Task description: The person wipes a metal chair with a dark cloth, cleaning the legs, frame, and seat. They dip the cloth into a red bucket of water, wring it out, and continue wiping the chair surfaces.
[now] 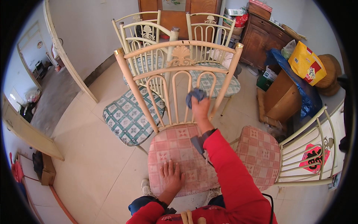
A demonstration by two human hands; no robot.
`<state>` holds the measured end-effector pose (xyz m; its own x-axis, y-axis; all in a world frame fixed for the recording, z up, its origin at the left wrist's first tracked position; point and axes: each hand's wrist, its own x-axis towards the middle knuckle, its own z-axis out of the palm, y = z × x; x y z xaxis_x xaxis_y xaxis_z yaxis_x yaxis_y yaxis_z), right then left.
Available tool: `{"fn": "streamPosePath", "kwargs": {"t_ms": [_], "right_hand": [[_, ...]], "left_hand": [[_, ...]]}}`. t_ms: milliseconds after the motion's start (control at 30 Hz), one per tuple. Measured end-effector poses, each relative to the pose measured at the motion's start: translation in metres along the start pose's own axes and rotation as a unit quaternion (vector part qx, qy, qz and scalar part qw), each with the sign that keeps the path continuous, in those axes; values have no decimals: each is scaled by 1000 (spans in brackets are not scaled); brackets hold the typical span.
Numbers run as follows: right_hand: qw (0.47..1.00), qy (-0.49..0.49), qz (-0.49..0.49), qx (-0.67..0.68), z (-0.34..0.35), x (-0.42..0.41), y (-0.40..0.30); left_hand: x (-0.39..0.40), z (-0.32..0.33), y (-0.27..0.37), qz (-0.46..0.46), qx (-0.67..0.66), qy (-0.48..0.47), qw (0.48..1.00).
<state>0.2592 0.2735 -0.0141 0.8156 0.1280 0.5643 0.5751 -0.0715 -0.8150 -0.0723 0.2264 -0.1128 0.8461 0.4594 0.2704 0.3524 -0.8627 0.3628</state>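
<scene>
Directly before me stands a chair with a cream metal-tube backrest (179,44) and a pink checked seat (181,140). My right hand (201,109) grips a crumpled blue-grey cloth (197,96) against the right-hand loops of the backrest. That hand looks slightly blurred. My left hand (171,177) lies palm down on the front left of the seat, fingers spread, holding nothing. A dark strap circles the right wrist, and a small grey device (197,145) hangs beside it over the seat.
A green checked chair (131,117) stands close on the left, others behind. Another pink-seated chair (258,156) is at right, its back toward a white panel. A cardboard box (284,93), blue plastic sheet and yellow bag (306,63) crowd the right wall near a wooden cabinet (261,39).
</scene>
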Motion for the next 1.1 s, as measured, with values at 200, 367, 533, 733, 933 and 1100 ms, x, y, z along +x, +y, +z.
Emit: {"fn": "streamPosePath", "kwargs": {"t_ms": [200, 367, 533, 733, 933, 1100], "right_hand": [[963, -88, 153, -206, -9, -76, 42], [917, -194, 163, -310, -28, -90, 35], [945, -218, 146, -198, -87, -87, -2], [993, -74, 15, -90, -123, 31, -67], [945, 64, -21, -319, -59, 64, -83], [945, 68, 25, -320, -51, 53, -61]], "left_hand": [[1, -1, 0, -7, -13, 0, 1000], [-2, 1, 0, 5, -2, 12, 1000], [-4, 6, -1, 5, 3, 13, 1000], [-4, 4, -1, 14, 6, 18, 1000], [-3, 6, -1, 14, 16, 15, 1000], [-2, 5, -1, 11, 8, 8, 1000]]}}
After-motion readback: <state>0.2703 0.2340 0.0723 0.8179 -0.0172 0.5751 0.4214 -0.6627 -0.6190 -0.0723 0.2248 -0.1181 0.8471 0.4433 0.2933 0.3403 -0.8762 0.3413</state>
